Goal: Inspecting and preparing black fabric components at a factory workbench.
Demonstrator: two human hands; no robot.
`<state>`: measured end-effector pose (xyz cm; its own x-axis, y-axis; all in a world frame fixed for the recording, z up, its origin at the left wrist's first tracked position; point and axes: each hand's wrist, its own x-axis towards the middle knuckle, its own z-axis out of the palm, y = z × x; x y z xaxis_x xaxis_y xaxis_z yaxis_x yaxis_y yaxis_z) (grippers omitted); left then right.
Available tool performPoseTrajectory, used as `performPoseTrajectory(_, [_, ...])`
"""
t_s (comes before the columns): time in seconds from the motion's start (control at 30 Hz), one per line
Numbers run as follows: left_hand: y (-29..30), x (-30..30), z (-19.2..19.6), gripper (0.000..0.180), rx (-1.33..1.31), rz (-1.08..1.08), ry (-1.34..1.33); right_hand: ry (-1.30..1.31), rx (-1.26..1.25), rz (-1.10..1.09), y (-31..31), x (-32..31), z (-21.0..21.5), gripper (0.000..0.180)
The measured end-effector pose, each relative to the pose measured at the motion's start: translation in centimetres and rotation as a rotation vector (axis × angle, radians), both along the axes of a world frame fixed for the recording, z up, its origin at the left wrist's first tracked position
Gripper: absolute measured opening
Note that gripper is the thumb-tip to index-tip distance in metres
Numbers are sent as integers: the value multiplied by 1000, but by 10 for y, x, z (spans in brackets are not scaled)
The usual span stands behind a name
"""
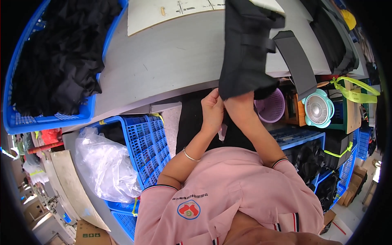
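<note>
Your right hand (241, 104) goes out of sight at the fingers, covered by the black cloth (245, 53), so whether it grips anything there cannot be told. The cloth lies at 1 o'clock, its top cut off by the picture's upper edge, its folds hard to read, dark on dark. Your left hand (212, 112) pinches the cloth's near-left corner, fingers curled in, thumb side toward your right hand, the two hands close together. Both forearms reach up from 6 o'clock, the left one wearing a bracelet (191, 155). The cloth stretches from your hands across the near edge of the grey table (151, 61). On it, a white board (175, 16) is cropped at 12 o'clock, and a dark grey strip (297, 65) juts over the edge at 2. A blue crate (51, 124) heaped with black fabric (61, 57) stands at 10, a clear bag (106, 163) bulges at 8, and a purple bin (281, 108) sits toward 3, near a teal fan (319, 109).
</note>
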<state>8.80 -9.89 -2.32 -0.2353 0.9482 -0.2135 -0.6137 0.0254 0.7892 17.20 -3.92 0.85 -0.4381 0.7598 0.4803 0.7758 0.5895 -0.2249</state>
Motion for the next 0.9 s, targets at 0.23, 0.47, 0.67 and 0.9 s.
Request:
performPoseTrajectory(0.23, [0, -3, -30, 13, -209, -231, -107, 125, -103, -43, 3, -16, 2, 26])
performPoseTrajectory(0.47, [-6, 5, -9, 18, -70, 63, 7, -119, -257, -37, 9, -13, -1, 24])
performPoseTrajectory(0.67, [4, -28, 8, 24, 51, 424, 441, -23, -246, 74, 4, -15, -6, 25])
performPoseTrajectory(0.9, [-26, -28, 21, 17, -81, 243, 607, -145, -281, 71, 17, 1, -9, 23])
